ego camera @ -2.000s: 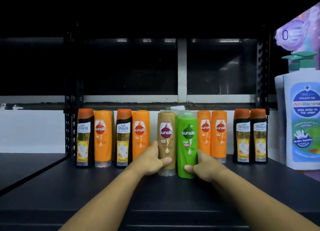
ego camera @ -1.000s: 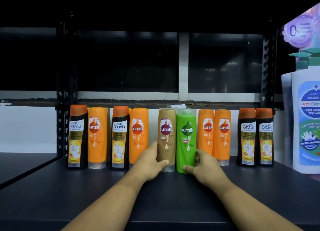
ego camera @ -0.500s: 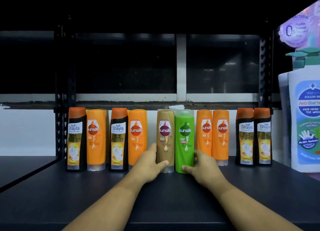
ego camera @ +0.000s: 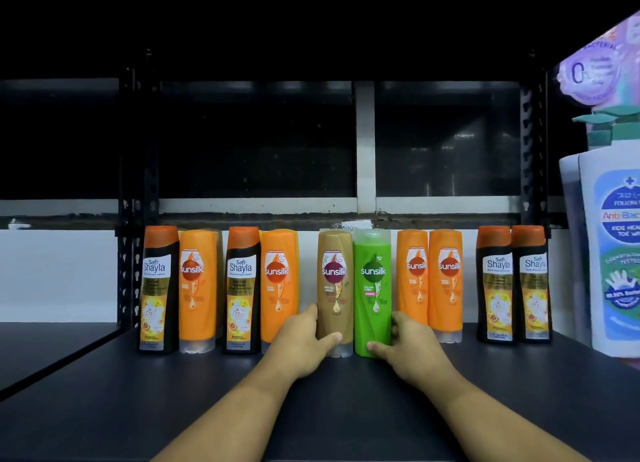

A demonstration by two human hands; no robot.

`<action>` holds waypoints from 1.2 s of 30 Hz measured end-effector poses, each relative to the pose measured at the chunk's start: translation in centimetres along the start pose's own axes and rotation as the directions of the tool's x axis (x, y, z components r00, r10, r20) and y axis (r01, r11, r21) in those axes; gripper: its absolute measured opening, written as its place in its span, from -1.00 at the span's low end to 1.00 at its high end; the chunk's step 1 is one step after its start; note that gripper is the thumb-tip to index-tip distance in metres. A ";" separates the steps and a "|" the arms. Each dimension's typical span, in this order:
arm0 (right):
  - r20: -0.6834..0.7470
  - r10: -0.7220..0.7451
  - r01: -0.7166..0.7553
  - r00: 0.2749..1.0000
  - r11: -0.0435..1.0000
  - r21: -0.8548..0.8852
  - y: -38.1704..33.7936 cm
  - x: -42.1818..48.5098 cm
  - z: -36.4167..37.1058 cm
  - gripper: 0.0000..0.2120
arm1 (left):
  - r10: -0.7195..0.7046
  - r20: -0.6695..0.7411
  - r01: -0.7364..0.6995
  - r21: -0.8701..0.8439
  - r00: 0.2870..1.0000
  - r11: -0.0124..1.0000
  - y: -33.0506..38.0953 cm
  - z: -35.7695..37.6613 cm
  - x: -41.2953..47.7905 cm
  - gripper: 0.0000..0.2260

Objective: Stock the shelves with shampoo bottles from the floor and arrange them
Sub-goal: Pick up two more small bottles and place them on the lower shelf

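Centrally, on a dark shelf board (ego camera: pixel 311 416), two upright Sunsilk bottles are being gripped low down. The brown bottle (ego camera: pixel 334 288) is being clasped by the left hand (ego camera: pixel 301 344), and the green bottle (ego camera: pixel 372 288) by the right hand (ego camera: pixel 408 349), each with a thumb being laid across the front. The pair is being held side by side; whether the two are touching cannot be told.

Much is being lost to view. The fingertips of both hands are being hidden behind the bottles, both forearms are being cut off by the lower edge, and the small print on every label is being blurred beyond reading. At the right edge a white pump bottle (ego camera: pixel 609 254) with a teal pump is being cropped, its blue label being only partly legible, and a purple pack (ego camera: pixel 602 67) above it is likewise being clipped. Everything above is being swallowed by darkness.

Along the back of the board a row is being displayed. To the left, two black Shayla bottles (ego camera: pixel 157 288) are being alternated with two orange Sunsilk bottles (ego camera: pixel 197 288), with more orange being glimpsed behind these. To the right, an orange pair (ego camera: pixel 414 288) is being shown just beside the green bottle, and, after a gap, a black Shayla pair (ego camera: pixel 495 285).

The matt board is being flanked by black perforated uprights (ego camera: pixel 530 150). Behind, a white wall (ego camera: pixel 59 274) is being topped by a grey-framed window (ego camera: pixel 446 150) with dark panes.
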State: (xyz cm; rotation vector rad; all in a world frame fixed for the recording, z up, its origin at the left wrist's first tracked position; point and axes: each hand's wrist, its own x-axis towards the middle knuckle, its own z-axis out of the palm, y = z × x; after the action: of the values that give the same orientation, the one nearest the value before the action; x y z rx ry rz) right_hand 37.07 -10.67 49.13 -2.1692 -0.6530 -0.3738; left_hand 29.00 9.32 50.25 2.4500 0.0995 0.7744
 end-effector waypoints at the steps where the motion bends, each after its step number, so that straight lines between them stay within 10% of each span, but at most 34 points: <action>1: 0.004 0.002 -0.002 1.000 1.000 -0.011 0.0 -0.1 0.0 -0.49 | -0.008 0.000 0.008 0.015 1.000 1.000 0.0 0.0 -0.1 -0.62; 16: -0.107 0.045 -0.090 0.993 0.881 -0.464 -2.8 -2.8 -2.6 -0.41 | -0.077 0.011 0.068 0.358 0.997 0.931 1.5 -1.7 -2.4 -0.65; 25: 0.291 -0.064 0.189 0.955 0.886 -0.424 -3.7 -5.4 -3.7 -0.79 | -0.118 0.399 -0.068 0.424 0.909 0.903 4.9 -4.5 -7.9 -0.50; 36: 0.538 -0.175 0.384 0.825 0.872 -0.305 -6.2 -18.0 -9.7 -0.50 | 0.143 0.427 -0.296 0.318 0.893 0.901 9.2 -5.0 -17.5 -0.53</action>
State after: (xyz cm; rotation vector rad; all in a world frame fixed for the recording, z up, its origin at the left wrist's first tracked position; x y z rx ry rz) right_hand 18.35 -20.84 50.62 -2.5936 -1.3030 -0.0969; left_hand 10.80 0.03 49.70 2.9766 -0.2143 0.3540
